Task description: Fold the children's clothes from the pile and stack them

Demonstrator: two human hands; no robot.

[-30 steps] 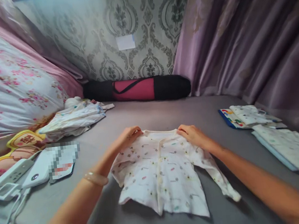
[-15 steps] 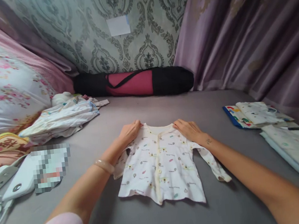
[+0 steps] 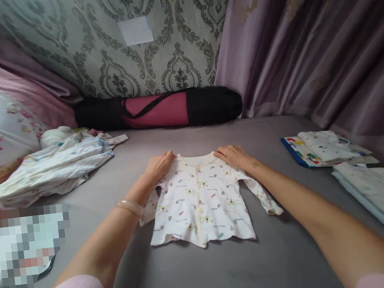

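Observation:
A small white baby shirt (image 3: 199, 203) with little printed figures and a pale yellow button front lies spread on the grey sheet, collar away from me and hem towards me. My left hand (image 3: 160, 165) pinches its left shoulder beside the collar, and a pale bangle circles that wrist. At the opposite shoulder, my right hand (image 3: 233, 156) has its fingers closed on the fabric. The right sleeve stretches out under my right forearm. Part of the left sleeve is hidden behind my left forearm.
Folded clothes (image 3: 327, 147) and another folded pile (image 3: 381, 196) lie at the right. A heap of loose clothes (image 3: 59, 166) is at the left, near a blurred-out object (image 3: 34, 250). A black and red long bag (image 3: 160, 110) rests against the patterned wall, with curtains (image 3: 271, 51) beside it.
Both hands still hold the shirt's shoulders. The shirt's hem and right sleeve end sit slightly farther from me. The view has turned a little to the right.

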